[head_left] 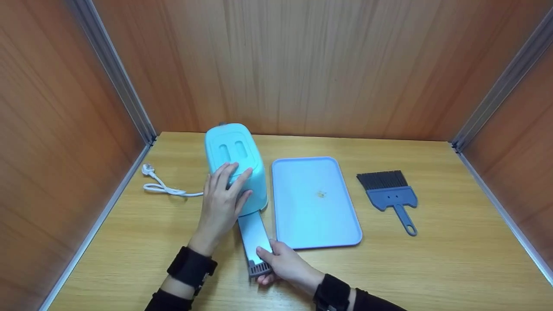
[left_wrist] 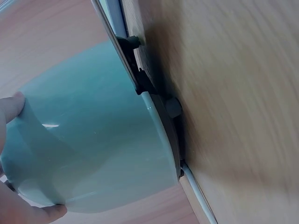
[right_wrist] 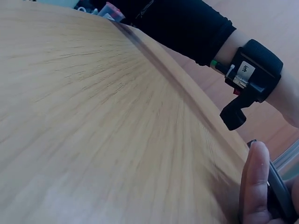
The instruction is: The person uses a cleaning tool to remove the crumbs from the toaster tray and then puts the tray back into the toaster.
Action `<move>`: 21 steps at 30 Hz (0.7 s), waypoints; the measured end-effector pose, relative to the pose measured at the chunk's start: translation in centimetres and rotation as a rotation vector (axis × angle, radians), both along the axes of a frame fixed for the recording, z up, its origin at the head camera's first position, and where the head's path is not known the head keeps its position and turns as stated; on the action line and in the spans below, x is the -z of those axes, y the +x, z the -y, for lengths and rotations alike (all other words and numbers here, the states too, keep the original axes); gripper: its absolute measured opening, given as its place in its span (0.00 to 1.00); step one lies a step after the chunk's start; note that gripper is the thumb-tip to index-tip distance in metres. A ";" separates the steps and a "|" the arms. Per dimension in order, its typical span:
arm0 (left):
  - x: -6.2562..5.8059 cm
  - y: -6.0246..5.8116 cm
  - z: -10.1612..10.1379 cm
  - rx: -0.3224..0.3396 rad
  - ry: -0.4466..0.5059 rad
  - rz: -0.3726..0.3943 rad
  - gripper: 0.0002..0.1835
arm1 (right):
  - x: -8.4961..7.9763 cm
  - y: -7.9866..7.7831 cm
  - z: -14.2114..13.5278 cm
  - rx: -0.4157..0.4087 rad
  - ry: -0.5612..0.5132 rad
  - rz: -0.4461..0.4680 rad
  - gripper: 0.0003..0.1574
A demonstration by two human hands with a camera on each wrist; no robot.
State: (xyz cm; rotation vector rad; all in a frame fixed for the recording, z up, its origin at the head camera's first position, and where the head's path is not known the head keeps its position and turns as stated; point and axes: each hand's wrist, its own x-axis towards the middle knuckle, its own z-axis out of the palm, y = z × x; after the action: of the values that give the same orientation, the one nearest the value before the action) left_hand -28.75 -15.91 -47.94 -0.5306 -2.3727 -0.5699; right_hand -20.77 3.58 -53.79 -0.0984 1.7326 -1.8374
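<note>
A mint-green toaster [head_left: 258, 181] with two oval recesses on top stands left of centre. My left hand [head_left: 220, 205] rests on its top near the front end, fingers spread and fairly straight. In the left wrist view, fingertips [left_wrist: 53, 212] touch the smooth toaster body [left_wrist: 93, 130]. A long metal crumb tray [head_left: 252, 233] with a dark slotted end sticks out from the toaster's base. My right hand [head_left: 287, 265] pinches that outer end, thumb on top and fingers beneath. In the right wrist view, the right hand [right_wrist: 257, 186] holds the dark end of the tray [right_wrist: 280, 193].
A blue rectangular tray [head_left: 311, 216] with a few crumbs [head_left: 321, 194] lies right of the toaster. Farther right is a blue brush [head_left: 391, 196] with dark bristles. The toaster's white cord and plug [head_left: 148, 169] lie to the left. Wooden panels [head_left: 302, 65] enclose the table.
</note>
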 end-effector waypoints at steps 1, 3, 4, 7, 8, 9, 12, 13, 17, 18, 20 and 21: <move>-0.1 0.0 0.0 -0.002 0.000 0.004 0.28 | 0.0 -0.1 0.1 -0.003 0.000 -0.004 0.20; -0.2 0.1 -0.1 -0.006 -0.001 0.013 0.28 | 0.0 -0.4 0.3 -0.007 0.001 -0.020 0.19; -0.2 0.1 -0.1 -0.007 -0.002 0.017 0.28 | 0.0 -0.5 0.4 -0.007 0.003 -0.030 0.19; -0.3 0.1 -0.2 -0.011 -0.005 0.029 0.28 | 0.0 -0.9 0.8 -0.002 0.010 -0.048 0.18; -0.3 0.1 -0.2 -0.014 -0.007 0.033 0.29 | 0.0 -1.0 0.9 0.003 0.007 -0.052 0.18; -0.3 0.1 -0.2 -0.017 -0.008 0.035 0.29 | 0.0 -1.1 1.0 0.007 0.007 -0.055 0.18; -0.3 0.2 -0.1 -0.023 -0.004 0.038 0.29 | 0.1 -1.6 1.5 0.022 0.007 -0.069 0.19; -0.3 0.3 -0.1 -0.025 -0.004 0.037 0.29 | 0.1 -1.7 1.7 0.028 0.008 -0.073 0.19; -0.3 0.4 -0.2 -0.027 -0.005 0.030 0.28 | 0.0 -2.2 2.3 0.055 0.010 -0.082 0.19; -0.2 0.4 -0.2 -0.027 -0.006 0.029 0.28 | 0.0 -2.3 2.4 0.061 0.009 -0.082 0.19; -0.2 0.3 -0.2 -0.025 -0.006 0.022 0.28 | 0.0 -2.5 2.6 0.067 0.009 -0.083 0.19; -0.2 0.3 -0.2 -0.024 -0.006 0.020 0.28 | 0.0 -2.6 2.7 0.068 0.011 -0.084 0.19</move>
State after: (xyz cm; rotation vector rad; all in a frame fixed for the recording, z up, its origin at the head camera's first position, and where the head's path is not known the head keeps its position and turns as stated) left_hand -28.42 -15.70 -47.74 -0.5011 -2.3968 -0.5596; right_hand -23.35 0.87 -53.74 -0.1143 1.8242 -1.8968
